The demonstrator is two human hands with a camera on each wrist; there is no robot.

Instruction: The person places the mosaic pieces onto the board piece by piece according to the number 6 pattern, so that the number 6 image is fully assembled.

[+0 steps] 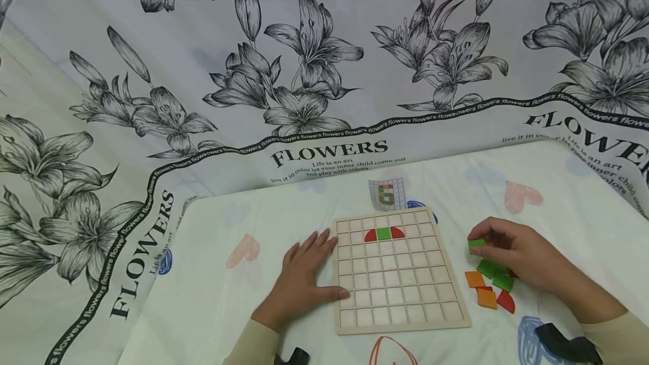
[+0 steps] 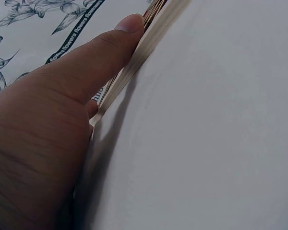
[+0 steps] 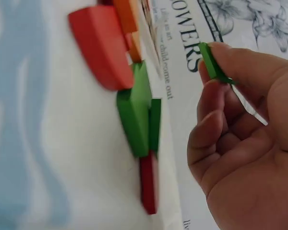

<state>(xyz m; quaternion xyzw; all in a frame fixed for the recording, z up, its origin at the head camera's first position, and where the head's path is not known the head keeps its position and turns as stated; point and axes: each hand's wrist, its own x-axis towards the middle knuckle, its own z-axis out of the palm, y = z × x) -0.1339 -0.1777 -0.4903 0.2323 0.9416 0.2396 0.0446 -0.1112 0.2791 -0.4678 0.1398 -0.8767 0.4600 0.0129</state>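
A wooden grid board (image 1: 392, 279) lies on the table in the head view. In its upper part, a green square tile (image 1: 383, 234) sits in a cell between two red rounded tiles (image 1: 370, 235). My left hand (image 1: 300, 281) rests along the board's left edge, fingers spread and thumb on the rim; the left wrist view shows the thumb (image 2: 101, 60) against that edge. Right of the board, my right hand (image 1: 527, 255) pinches another green square tile (image 1: 476, 243) between thumb and fingers. Below it lie loose green tiles (image 1: 503, 281), orange tiles (image 1: 487, 298) and red tiles (image 1: 506, 301).
Behind the board lies a small card (image 1: 387, 194) printed with a coloured grid pattern. A white cloth with heart prints covers the table (image 1: 243, 308). A flower-printed sheet (image 1: 304, 61) hangs beyond it. Dark straps (image 1: 568, 342) show near the sleeves.
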